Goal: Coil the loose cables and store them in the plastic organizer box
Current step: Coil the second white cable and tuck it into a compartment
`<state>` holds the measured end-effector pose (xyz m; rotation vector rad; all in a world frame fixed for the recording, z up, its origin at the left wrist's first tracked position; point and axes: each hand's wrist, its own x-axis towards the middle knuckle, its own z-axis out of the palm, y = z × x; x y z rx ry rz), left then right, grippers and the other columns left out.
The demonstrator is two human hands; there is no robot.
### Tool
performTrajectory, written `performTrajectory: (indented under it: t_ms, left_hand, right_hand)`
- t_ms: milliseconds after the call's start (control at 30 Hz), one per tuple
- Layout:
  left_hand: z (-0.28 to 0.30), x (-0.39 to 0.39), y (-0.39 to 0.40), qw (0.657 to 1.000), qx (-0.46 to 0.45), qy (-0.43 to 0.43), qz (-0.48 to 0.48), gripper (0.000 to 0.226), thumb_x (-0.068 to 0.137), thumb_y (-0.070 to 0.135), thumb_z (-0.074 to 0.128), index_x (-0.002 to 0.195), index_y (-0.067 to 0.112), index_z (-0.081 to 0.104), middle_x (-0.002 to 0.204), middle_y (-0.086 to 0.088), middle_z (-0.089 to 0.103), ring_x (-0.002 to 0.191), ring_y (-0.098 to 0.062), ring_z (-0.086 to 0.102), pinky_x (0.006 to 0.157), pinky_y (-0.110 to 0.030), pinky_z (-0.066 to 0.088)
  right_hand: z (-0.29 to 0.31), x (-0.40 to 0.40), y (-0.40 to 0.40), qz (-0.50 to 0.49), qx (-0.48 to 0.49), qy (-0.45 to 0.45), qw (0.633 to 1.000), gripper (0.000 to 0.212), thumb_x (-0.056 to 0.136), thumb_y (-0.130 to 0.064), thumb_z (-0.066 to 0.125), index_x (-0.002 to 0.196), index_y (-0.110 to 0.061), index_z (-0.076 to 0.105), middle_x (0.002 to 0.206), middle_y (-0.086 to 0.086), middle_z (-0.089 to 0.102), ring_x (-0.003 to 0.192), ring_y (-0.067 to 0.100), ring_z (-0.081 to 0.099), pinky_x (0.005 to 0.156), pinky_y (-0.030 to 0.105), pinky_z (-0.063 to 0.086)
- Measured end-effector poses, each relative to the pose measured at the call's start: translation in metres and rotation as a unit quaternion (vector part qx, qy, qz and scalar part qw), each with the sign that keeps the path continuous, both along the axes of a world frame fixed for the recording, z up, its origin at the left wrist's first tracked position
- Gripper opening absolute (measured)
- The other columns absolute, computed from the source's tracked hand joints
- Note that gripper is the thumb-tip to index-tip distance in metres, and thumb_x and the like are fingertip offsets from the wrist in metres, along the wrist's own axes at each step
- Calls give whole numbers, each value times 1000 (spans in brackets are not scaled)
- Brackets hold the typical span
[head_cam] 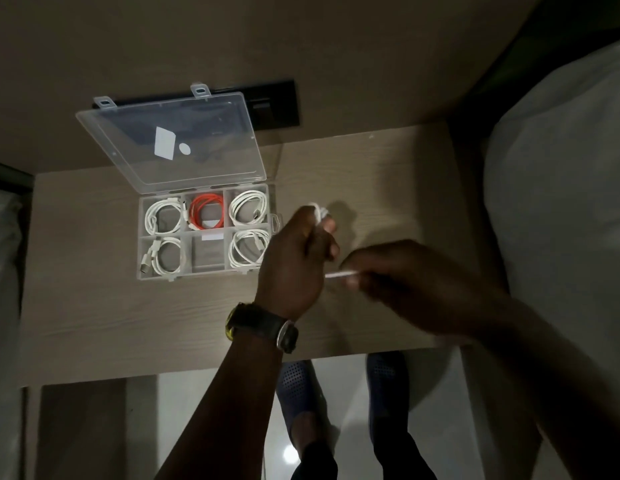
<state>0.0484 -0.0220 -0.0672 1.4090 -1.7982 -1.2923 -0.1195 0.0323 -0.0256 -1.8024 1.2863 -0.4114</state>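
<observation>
Both hands, left hand (296,258) and right hand (388,271), grip one white cable (339,274); left of them, the organizer box (207,268) holds four white coils and one orange coil (207,213).

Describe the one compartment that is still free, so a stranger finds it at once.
Look at the clear organizer box lying open on the wooden table. Its near row has three compartments; take the middle compartment. It alone holds no coiled cable.
</observation>
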Motion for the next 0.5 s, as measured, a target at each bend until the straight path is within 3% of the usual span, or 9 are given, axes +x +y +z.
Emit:
performTrajectory:
  t_ms: [67,133,233,267,367,433,500]
  left_hand:
    - [6,-2,9,994,96,40,-35,43,99,46,43,80,14,62,58,2,60,56,-13,58,58,-30,48]
    - [14,-5,18,971,212,102,-38,61,94,64,37,74,13,65,49,4,49,49,-11,49,50,-23,41]
    - [24,-9,24,927,301,222,-23,55,89,63,48,69,14,62,47,7,36,40,-9,36,43,-22,31]
    - [27,-10,25,905,322,277,0,47,89,55,54,68,13,59,46,8,34,37,-7,32,41,-19,27]
    - [30,-12,23,803,401,436,70,36,93,39,53,69,13,52,46,7,33,32,-3,29,35,-16,21]
    - [31,-12,21,732,432,517,97,36,95,40,45,70,14,48,45,8,34,32,-1,30,34,-15,20]
    - [31,-10,17,687,442,566,111,36,96,41,39,71,16,46,44,9,35,31,-3,33,36,-15,16]
  right_hand:
    - [7,-17,-12,-81,-43,-24,995,9,93,-38,56,90,-33,63,77,-17,63,76,1,63,70,28,54]
    - [6,-30,-22,-161,-52,-75,983,22,82,-35,72,89,-14,70,82,-1,70,77,16,68,71,39,56]
    - [-4,-29,-31,-233,-30,-162,958,30,78,-28,75,87,-1,68,83,15,70,78,32,67,70,42,55]
    - [-9,-25,-32,-247,-20,-175,953,25,81,-24,75,87,-1,68,81,14,70,76,31,67,67,41,55]
    - [-29,-2,-26,-280,7,-224,933,3,91,-6,66,89,-5,67,77,-1,67,67,6,60,63,21,48]
    - [-39,16,-18,-315,50,-285,904,12,94,2,59,96,-6,67,85,6,68,72,6,61,68,22,50]
    - [-47,31,-8,-345,72,-321,879,20,93,7,58,106,-2,70,101,14,69,86,11,68,77,22,52]
